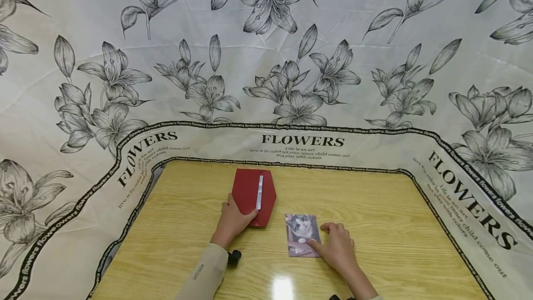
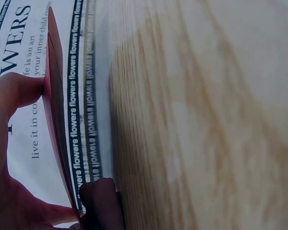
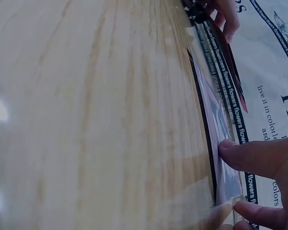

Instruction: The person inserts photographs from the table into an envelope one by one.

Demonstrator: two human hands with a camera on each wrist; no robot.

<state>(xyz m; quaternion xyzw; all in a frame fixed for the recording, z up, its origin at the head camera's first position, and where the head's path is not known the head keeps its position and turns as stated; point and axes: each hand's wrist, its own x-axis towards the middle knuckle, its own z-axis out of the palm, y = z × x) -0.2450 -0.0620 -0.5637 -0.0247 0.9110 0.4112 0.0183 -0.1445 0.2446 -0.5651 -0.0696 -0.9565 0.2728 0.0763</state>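
Note:
My left hand (image 1: 234, 222) grips a red envelope (image 1: 245, 189) by its lower left part, thumb on the face and fingers at the left edge. A narrow pale strip (image 1: 260, 191) runs along the envelope near its pointed right side; whether it is a slot or a stuck-on band I cannot tell. In the left wrist view the envelope (image 2: 52, 96) appears edge-on between thumb and fingers. My right hand (image 1: 338, 247) holds a cat picture card (image 1: 300, 228) at its right side, thumb on the printed face. The right wrist view shows the card (image 3: 212, 110) nearly edge-on, fingers beside its near end.
Both hands work over a wood-grain table (image 1: 374, 203). A white flower-printed cloth (image 1: 300, 149) with black lettered borders stands around the table's back and sides. A small black device (image 1: 234, 258) sits at the left wrist. Light glares off the table's near edge.

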